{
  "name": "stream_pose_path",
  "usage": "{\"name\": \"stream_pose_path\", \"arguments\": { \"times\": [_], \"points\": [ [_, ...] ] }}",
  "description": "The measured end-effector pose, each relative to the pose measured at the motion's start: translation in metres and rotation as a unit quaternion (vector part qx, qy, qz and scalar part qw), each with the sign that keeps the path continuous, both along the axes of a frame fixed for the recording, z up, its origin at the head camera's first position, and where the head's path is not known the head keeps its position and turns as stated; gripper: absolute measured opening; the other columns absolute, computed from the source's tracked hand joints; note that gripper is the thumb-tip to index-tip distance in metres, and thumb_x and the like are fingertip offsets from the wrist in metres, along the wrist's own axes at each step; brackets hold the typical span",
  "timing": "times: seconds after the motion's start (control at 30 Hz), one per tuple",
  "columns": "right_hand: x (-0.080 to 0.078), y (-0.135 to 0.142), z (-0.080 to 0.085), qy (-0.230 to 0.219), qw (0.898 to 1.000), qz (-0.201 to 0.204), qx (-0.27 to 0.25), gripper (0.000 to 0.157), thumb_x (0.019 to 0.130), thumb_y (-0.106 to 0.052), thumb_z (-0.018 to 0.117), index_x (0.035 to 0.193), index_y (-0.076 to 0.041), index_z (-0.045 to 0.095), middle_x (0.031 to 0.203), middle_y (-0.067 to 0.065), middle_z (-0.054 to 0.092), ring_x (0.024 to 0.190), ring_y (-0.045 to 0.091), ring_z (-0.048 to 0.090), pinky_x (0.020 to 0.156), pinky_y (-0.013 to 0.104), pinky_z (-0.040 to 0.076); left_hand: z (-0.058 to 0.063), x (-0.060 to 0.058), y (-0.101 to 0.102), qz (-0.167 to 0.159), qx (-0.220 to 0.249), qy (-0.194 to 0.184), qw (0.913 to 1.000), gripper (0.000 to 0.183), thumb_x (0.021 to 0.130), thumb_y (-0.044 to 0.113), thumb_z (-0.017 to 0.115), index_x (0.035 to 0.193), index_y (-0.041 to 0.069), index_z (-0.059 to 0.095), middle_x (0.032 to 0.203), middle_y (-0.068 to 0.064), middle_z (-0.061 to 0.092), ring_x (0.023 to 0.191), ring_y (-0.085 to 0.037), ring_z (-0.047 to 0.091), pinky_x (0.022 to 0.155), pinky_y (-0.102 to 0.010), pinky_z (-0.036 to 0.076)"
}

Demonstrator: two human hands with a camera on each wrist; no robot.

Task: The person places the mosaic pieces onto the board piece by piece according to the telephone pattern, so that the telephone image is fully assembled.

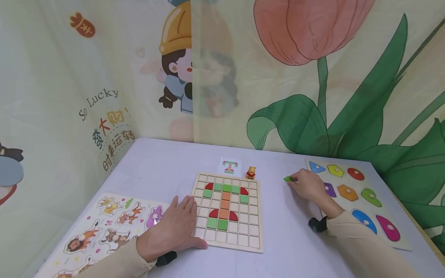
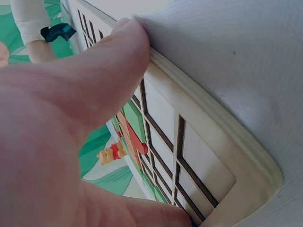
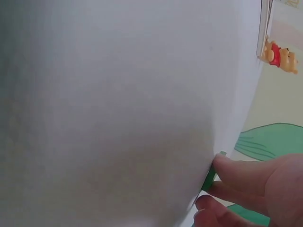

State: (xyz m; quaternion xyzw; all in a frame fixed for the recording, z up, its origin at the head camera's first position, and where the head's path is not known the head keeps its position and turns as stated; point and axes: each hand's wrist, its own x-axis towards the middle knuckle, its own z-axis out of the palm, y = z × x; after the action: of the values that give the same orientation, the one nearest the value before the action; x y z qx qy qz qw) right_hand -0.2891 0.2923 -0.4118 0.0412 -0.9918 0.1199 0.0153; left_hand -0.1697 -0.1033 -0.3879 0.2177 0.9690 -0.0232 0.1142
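Observation:
A wooden grid board (image 1: 243, 229) lies on the table, with green, orange and red tiles in some of its squares. My left hand (image 1: 175, 224) rests on the board's left edge with its fingers extended; in the left wrist view, the thumb (image 2: 118, 52) lies along the board's rim. To the right of the board, my right hand (image 1: 308, 186) pinches a green tile (image 1: 288, 178) between thumb and fingers. In the right wrist view this green tile (image 3: 209, 177) is seen edge-on, just over or against the white tabletop; contact is unclear.
Behind the board lie a pattern card (image 1: 230, 166) and a small bear figurine (image 1: 251, 172). An animal puzzle board (image 1: 94, 212) is at the left, partly under my left arm. At the right, a shape puzzle board (image 1: 338, 179) lies beneath my right forearm. A printed curtain (image 1: 215, 127) hangs behind.

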Motion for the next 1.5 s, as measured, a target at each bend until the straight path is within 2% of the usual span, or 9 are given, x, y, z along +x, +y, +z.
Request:
{"name": "stream_pose_path", "arguments": {
  "times": [0.23, 0.63, 0.9, 1.13, 1.37, 1.5],
  "points": [
    [0.001, -0.004, -0.001, 0.002, 1.0, 0.01, -0.001, 0.029, 0.093, -0.01, 0.072, 0.116, 0.007, 0.073, 0.11, 0.026, 0.072, 0.108, 0.045, 0.067, 0.09, 0.055, 0.057, 0.0, 0.0, 0.0, -0.003, -0.002, 0.003, 1.0, 0.114, 0.076, 0.078, 0.07, 0.148, -0.008, 0.047, 0.157, -0.023, 0.047, 0.151, -0.037, 0.04, 0.123, -0.059, 0.03],
    [0.006, -0.004, 0.003, -0.012, 1.0, 0.011, -0.012, 0.029, 0.092, -0.011, 0.074, 0.115, 0.006, 0.074, 0.109, 0.025, 0.072, 0.102, 0.042, 0.067, 0.087, 0.055, 0.057, -0.001, 0.001, 0.001, -0.006, -0.011, 0.014, 0.9998, 0.114, 0.076, 0.079, 0.068, 0.147, -0.008, 0.048, 0.157, -0.022, 0.047, 0.15, -0.037, 0.041, 0.123, -0.059, 0.031],
    [0.016, -0.008, 0.011, -0.024, 0.998, 0.023, -0.046, 0.029, 0.092, -0.014, 0.073, 0.117, 0.002, 0.075, 0.106, 0.02, 0.073, 0.094, 0.032, 0.065, 0.077, 0.043, 0.057, -0.001, 0.001, 0.001, -0.008, -0.008, 0.016, 0.9998, 0.114, 0.076, 0.079, 0.069, 0.147, -0.008, 0.048, 0.156, -0.022, 0.048, 0.15, -0.037, 0.042, 0.123, -0.059, 0.031],
    [0.032, -0.033, 0.018, -0.016, 0.995, 0.068, -0.077, 0.026, 0.092, -0.013, 0.075, 0.116, -0.004, 0.077, 0.102, 0.011, 0.074, 0.082, 0.019, 0.06, 0.066, 0.027, 0.05, 0.0, 0.001, 0.0, -0.008, -0.006, 0.013, 0.9999, 0.114, 0.076, 0.078, 0.069, 0.148, -0.008, 0.048, 0.157, -0.023, 0.047, 0.15, -0.037, 0.041, 0.123, -0.059, 0.031],
    [0.057, -0.071, 0.02, 0.012, 0.988, 0.122, -0.093, 0.025, 0.088, -0.014, 0.08, 0.113, -0.01, 0.08, 0.096, 0.002, 0.073, 0.073, 0.011, 0.054, 0.058, 0.022, 0.044, 0.0, 0.001, 0.0, -0.009, -0.004, 0.012, 0.9999, 0.114, 0.077, 0.079, 0.069, 0.147, -0.008, 0.048, 0.157, -0.023, 0.047, 0.15, -0.037, 0.041, 0.123, -0.06, 0.031],
    [0.072, -0.092, 0.018, 0.009, 0.982, 0.159, -0.103, 0.026, 0.087, -0.014, 0.081, 0.113, -0.011, 0.08, 0.095, -0.002, 0.072, 0.07, 0.007, 0.052, 0.055, 0.02, 0.043, -0.001, 0.002, 0.0, -0.008, 0.002, 0.012, 0.9999, 0.114, 0.076, 0.078, 0.069, 0.147, -0.009, 0.048, 0.157, -0.023, 0.047, 0.15, -0.037, 0.041, 0.123, -0.06, 0.031]
  ]
}}
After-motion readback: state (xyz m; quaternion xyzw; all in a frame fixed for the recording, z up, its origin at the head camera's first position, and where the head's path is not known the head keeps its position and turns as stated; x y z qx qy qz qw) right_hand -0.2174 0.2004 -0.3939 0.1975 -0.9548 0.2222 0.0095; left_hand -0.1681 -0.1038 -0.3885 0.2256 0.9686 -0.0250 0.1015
